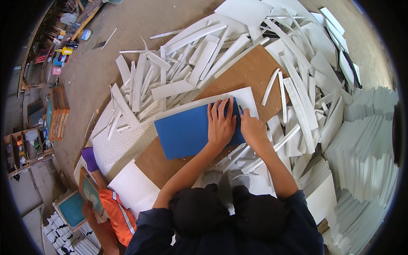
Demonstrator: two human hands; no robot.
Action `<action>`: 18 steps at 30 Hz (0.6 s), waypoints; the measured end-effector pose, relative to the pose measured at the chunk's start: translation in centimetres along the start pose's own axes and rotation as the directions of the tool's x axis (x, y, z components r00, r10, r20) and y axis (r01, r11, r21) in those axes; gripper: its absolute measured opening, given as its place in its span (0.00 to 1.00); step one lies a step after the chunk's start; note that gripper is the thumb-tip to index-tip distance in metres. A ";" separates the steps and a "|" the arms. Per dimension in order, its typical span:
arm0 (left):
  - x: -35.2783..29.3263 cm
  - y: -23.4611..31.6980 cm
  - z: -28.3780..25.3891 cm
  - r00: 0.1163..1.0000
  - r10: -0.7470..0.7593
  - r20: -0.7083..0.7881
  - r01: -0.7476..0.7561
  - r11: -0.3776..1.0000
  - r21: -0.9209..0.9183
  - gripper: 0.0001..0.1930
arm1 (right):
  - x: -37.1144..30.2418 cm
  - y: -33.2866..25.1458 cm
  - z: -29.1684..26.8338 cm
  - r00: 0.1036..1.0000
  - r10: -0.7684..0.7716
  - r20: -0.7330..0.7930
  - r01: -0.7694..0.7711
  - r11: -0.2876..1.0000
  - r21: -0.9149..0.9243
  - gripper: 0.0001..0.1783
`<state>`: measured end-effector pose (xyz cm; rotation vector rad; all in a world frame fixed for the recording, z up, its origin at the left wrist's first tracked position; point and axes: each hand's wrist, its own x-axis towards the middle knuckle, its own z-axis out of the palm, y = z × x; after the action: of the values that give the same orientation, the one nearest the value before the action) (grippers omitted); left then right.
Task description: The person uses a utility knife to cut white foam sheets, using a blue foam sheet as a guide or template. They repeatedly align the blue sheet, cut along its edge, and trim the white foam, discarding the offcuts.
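A blue rectangular board (180, 132) lies on top of a white sheet (248, 97), and the sheet rests on a brown wooden board (260, 63). My left hand (221, 123) presses flat on the right part of the blue board, its fingers spread toward the far edge. Just past the board's right edge, my right hand (253, 131) is closed round a slim utility knife (241, 111). The knife points down at the white sheet beside the blue board; most of its handle is hidden in my fist.
White strips and offcuts (199, 59) are heaped beyond and around the boards. Tall stacks of white sheets (361, 153) stand at the right. At lower left is another person in an orange vest (117, 216), near framed screens (71, 208). Bottles and tubs (63, 51) sit far left.
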<state>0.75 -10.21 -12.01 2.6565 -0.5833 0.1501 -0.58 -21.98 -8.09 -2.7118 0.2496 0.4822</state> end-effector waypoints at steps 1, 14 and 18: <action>0.2 -0.2 0.0 1.000 0.008 -0.014 -0.008 1.000 0.004 0.28 | 0.6 -0.4 -0.6 1.000 0.006 -0.023 -0.005 1.000 0.002 0.10; 0.1 0.0 0.0 0.999 0.024 -0.034 -0.024 1.000 -0.010 0.26 | 5.2 -0.8 0.5 0.997 -0.053 -0.062 0.053 0.999 0.006 0.11; 0.0 -0.2 0.1 0.999 0.027 -0.037 -0.026 1.000 0.015 0.28 | 3.1 0.0 1.2 0.999 -0.053 -0.010 0.053 0.999 0.010 0.10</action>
<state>0.81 -10.14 -12.17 2.6548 -0.6077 0.2121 1.94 -21.89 -10.25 -2.7037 0.1814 0.4511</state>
